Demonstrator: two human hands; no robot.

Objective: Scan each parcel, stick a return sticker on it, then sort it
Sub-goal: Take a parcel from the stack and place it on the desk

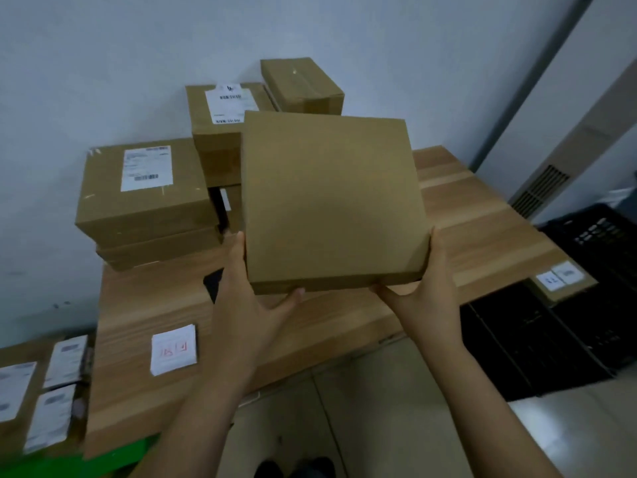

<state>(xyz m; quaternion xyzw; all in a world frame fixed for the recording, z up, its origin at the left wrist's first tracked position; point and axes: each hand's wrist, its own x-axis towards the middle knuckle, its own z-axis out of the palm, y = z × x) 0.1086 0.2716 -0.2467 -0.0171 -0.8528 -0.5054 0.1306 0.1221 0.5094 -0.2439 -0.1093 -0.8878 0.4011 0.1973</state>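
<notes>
**A:** What sits nearest on the worktop (138, 305)?

**B:** A pad of stickers (174, 350), white with red marks, lying flat towards the near left corner. Off the left edge and lower down are labelled boxes (20, 391).

**A:** And the hands?

**B:** Both grasp one parcel (331, 201). It is held up over the middle of the worktop, with its broad plain brown face tilted towards the camera. The left hand (251, 305) clasps the near left corner, thumb curled against the near edge and a finger running up the left side. The right hand (427, 298) does the same at the near right corner.

**A:** Anything behind them?

**B:** A dark object (213, 282) shows partly behind the left hand, but I cannot tell what it is. At the far left corner a flat box (144, 191) with a white shipping label tops a low stack. Just beside it is a taller stack (217, 132), also labelled. A taped brown box (303, 86) stands farthest back, by the wall. Past the right edge are black crates (603, 243).
</notes>
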